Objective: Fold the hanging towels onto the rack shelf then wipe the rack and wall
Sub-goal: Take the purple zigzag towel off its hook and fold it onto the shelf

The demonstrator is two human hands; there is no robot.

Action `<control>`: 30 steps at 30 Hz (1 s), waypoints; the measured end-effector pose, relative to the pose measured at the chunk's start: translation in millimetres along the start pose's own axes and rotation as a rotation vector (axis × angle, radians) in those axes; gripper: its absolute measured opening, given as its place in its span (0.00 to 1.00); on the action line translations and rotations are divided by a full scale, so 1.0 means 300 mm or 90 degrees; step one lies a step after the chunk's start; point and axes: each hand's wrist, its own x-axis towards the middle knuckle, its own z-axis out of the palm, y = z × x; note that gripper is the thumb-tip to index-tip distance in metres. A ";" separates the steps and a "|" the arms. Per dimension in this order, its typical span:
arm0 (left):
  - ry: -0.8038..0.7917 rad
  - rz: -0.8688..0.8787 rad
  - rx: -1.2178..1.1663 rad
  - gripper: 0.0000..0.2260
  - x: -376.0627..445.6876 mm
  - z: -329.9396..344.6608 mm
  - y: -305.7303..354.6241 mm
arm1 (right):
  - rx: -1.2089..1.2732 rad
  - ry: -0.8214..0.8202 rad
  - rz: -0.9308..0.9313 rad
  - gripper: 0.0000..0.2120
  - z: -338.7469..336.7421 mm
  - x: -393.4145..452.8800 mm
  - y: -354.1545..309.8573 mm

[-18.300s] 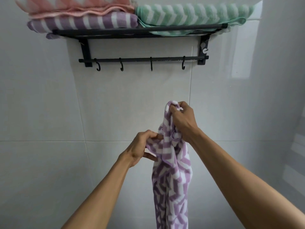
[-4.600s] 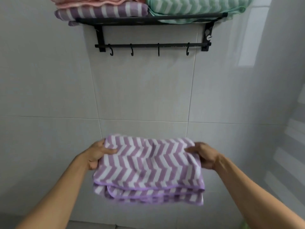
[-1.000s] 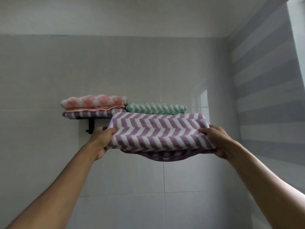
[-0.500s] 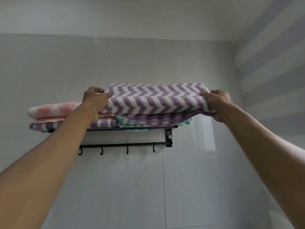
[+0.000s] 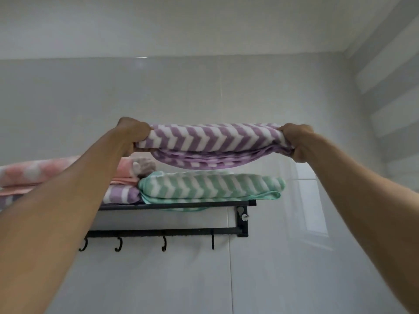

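While both arms reach up toward the wall, a pink towel (image 5: 34, 172) lies folded at the far left of the rack shelf (image 5: 172, 205), stacked on a purple striped towel (image 5: 121, 194) whose end shows just under the left forearm. The left hand (image 5: 133, 134) grips the left end of a folded purple chevron towel (image 5: 210, 141), its fingers curled round the cloth edge. That towel is held level in the air, stretched between the two hands, its lower layers sagging slightly in the middle. It hangs above a folded green chevron towel (image 5: 210, 185), which rests on the right half of the shelf; the two are apart, with a strip of wall showing between them. A small grey bundle (image 5: 146, 167) sits behind, between the pink towel and the green one; what it is cannot be told. Below the shelf, a black bar (image 5: 163, 232) carries four hooks (image 5: 163, 244), all bare. The right hand (image 5: 297, 142) clamps the right end of the held towel, fingers wrapped under it. Pale tiled wall (image 5: 272, 268) fills the background, with a striped surface (image 5: 394, 94) at the far right.
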 end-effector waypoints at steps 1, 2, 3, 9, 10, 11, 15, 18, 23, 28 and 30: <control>-0.007 -0.001 0.040 0.15 0.012 0.015 -0.008 | -0.004 -0.006 0.015 0.09 0.006 0.028 0.019; -0.013 -0.005 0.071 0.15 0.044 0.036 -0.025 | -0.018 -0.007 0.032 0.10 0.011 0.055 0.040; -0.013 -0.018 0.091 0.15 0.057 0.048 -0.038 | -0.025 -0.012 0.047 0.10 0.017 0.079 0.065; -0.028 -0.082 0.205 0.12 0.106 0.116 -0.097 | -0.009 -0.055 0.102 0.10 0.027 0.161 0.153; -0.034 -0.064 0.226 0.12 0.096 0.130 -0.093 | 0.000 -0.059 0.104 0.10 0.026 0.167 0.157; -0.035 -0.049 0.260 0.13 0.099 0.144 -0.095 | 0.012 -0.069 0.104 0.09 0.024 0.177 0.167; -0.057 -0.052 0.352 0.06 0.101 0.164 -0.110 | -0.016 -0.093 0.129 0.06 0.022 0.173 0.210; -0.040 -0.034 0.473 0.09 0.105 0.182 -0.108 | -0.129 -0.021 0.115 0.10 0.030 0.161 0.216; 0.148 0.081 0.633 0.15 0.065 0.191 -0.077 | -0.400 0.130 -0.108 0.04 0.036 0.109 0.162; -0.052 0.165 0.553 0.36 0.033 0.214 -0.048 | -0.610 0.130 -0.463 0.17 0.115 -0.035 0.127; -0.128 0.228 0.591 0.39 -0.007 0.229 -0.076 | -0.665 0.058 -0.576 0.24 0.153 -0.101 0.157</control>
